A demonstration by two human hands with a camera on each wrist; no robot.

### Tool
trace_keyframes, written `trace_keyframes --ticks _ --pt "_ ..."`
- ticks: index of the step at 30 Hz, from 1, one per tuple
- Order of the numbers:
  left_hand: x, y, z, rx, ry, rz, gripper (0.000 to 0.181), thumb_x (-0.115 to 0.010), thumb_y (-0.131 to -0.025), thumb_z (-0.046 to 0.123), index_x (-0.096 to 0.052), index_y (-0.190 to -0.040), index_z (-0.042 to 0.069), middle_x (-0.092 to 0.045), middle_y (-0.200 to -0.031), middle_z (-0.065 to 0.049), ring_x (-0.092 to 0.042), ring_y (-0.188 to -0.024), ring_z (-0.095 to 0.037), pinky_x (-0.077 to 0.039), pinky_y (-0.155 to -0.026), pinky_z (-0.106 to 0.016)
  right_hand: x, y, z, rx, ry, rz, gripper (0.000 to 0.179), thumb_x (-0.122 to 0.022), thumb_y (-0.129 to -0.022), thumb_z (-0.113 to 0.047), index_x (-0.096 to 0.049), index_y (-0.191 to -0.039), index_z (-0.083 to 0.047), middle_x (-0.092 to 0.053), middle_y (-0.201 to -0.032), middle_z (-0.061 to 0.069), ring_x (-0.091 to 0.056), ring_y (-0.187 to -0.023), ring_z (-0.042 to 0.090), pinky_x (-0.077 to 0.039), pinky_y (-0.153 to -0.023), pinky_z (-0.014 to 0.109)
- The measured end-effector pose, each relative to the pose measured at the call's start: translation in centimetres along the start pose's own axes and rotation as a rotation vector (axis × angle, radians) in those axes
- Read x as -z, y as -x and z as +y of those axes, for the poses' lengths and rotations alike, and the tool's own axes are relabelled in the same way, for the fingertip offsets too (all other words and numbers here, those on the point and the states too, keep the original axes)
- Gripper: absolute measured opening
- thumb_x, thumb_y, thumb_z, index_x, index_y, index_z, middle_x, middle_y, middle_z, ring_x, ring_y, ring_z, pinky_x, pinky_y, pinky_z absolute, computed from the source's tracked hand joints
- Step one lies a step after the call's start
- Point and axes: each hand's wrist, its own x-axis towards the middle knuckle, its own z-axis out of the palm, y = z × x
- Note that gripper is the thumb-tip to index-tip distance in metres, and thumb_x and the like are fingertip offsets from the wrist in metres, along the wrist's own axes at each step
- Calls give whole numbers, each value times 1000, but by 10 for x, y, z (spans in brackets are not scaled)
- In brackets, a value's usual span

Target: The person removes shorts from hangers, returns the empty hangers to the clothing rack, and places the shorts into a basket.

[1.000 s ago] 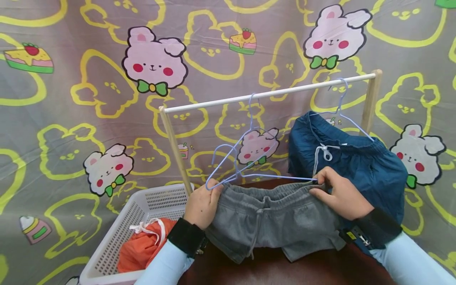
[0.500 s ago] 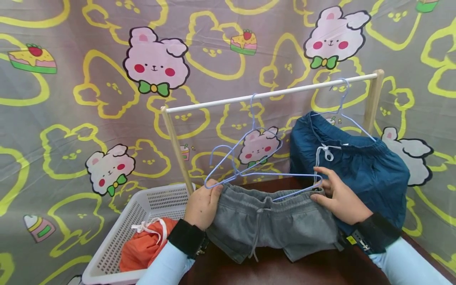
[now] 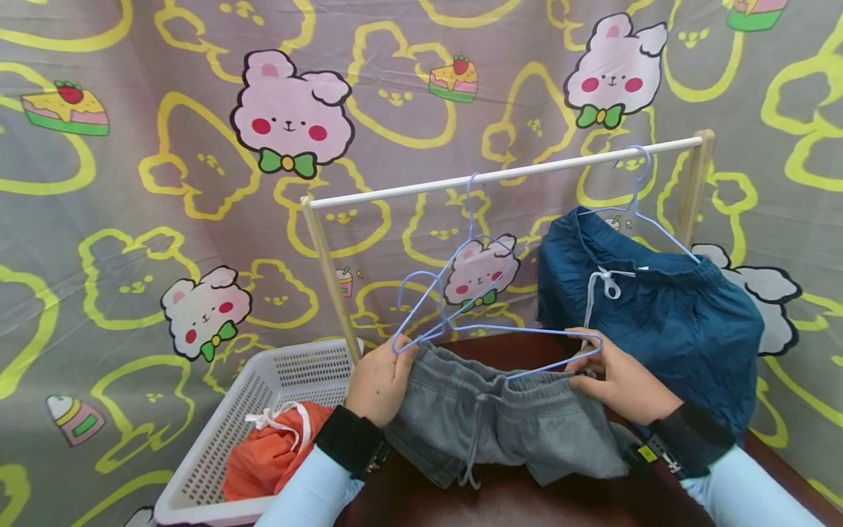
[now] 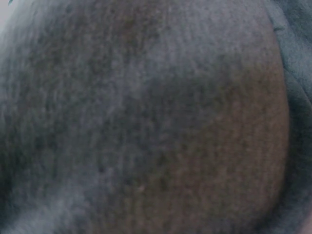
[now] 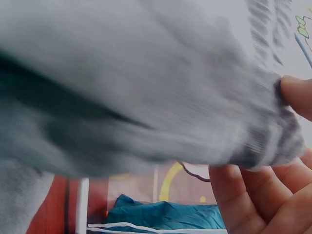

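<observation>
Grey drawstring shorts (image 3: 553, 421) are stretched between my two hands in the head view. My left hand (image 3: 380, 382) grips the left end of the waistband. At the other end my right hand (image 3: 622, 380) pinches the waistband; its thumb and fingers also show around the cloth in the right wrist view. A light-blue clothes hanger (image 3: 527, 329) lies over the waist opening, its lower bar dipping behind the front waistband. Its right end stands above the waistband, against my right fingers. Where its left end lies, near my left hand, I cannot tell. Blurred grey cloth (image 4: 146, 122) fills the left wrist view.
A rack with a white rail (image 3: 408, 189) stands behind. Blue shorts (image 3: 658, 315) hang at its right, and another light-blue hanger (image 3: 470, 208) hangs mid-rail. At left, a white basket (image 3: 197, 439) holds an orange garment (image 3: 273, 450). A patterned curtain (image 3: 395, 44) closes the back.
The hanger's right end has come into view above the waistband and shifted slightly right. My right fingers spread, then came back against it. The right end of the shorts has sunk a little.
</observation>
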Motion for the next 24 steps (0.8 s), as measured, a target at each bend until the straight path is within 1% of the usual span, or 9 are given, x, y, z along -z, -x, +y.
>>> trace_keyframes --ticks 3,5,8,11,13,16,19,21,24 --pt "0 1 1 7 10 -20 31 -44 -109 37 -48 -83 20 -35 -65 6 -41 -59 -12 -36 -56 -29 3 1 0 20 -39 16 73 -71 -97 -23 -26 -154 -11 -66 -110 8 -67 -98 23 -54 -82 41" --pt "-1 1 1 7 15 -36 30 -44 -109 37 -50 -85 19 -35 -66 6 -41 -59 -11 -36 -57 -29 5 2 -1 32 -62 29 73 -69 -98 -25 -25 -155 -11 -64 -113 10 -66 -97 22 -54 -80 37" --pt "-1 2 3 7 23 -48 29 -44 -109 35 -51 -86 19 -36 -66 6 -41 -58 -11 -37 -57 -29 7 3 -3 64 -95 51 69 -67 -100 -25 -28 -155 -13 -63 -116 12 -64 -98 22 -54 -78 32" --pt "-2 2 3 5 30 -53 28 -45 -109 35 -50 -86 20 -36 -66 7 -41 -58 -10 -37 -57 -28 7 4 -6 104 -165 65 60 -64 -101 -18 -35 -153 -13 -62 -119 16 -65 -103 22 -57 -76 33" --pt "-3 2 4 -1 35 -55 28 -45 -109 36 -50 -86 20 -37 -66 7 -42 -59 -10 -37 -57 -28 7 4 -9 123 -195 68 53 -63 -102 -16 -41 -150 -11 -64 -118 17 -67 -100 19 -58 -73 35" --pt "-5 2 4 -6 35 -58 28 -45 -109 37 -51 -87 20 -38 -67 8 -43 -60 -10 -38 -57 -28 6 4 -14 136 -182 72 39 -60 -104 -17 -54 -141 -8 -68 -113 14 -69 -87 17 -59 -68 37" --pt "-5 2 5 -1 41 -62 28 -44 -109 37 -53 -89 20 -39 -67 8 -44 -61 -10 -38 -57 -28 7 4 -17 147 -127 96 24 -57 -106 -18 -65 -126 -7 -70 -100 6 -67 -77 16 -58 -63 35" --pt "-5 2 6 4 49 -66 27 -44 -109 37 -55 -91 19 -41 -68 8 -45 -62 -10 -39 -58 -28 7 4 -18 159 -105 118 21 -53 -107 -17 -68 -118 -7 -70 -94 3 -67 -75 17 -57 -62 34" --pt "-4 2 7 10 58 -72 27 -43 -109 37 -57 -95 18 -44 -70 8 -48 -65 -11 -41 -60 -29 8 5 -18 175 -87 142 21 -50 -108 -14 -68 -115 -6 -69 -90 1 -67 -74 16 -57 -61 34"
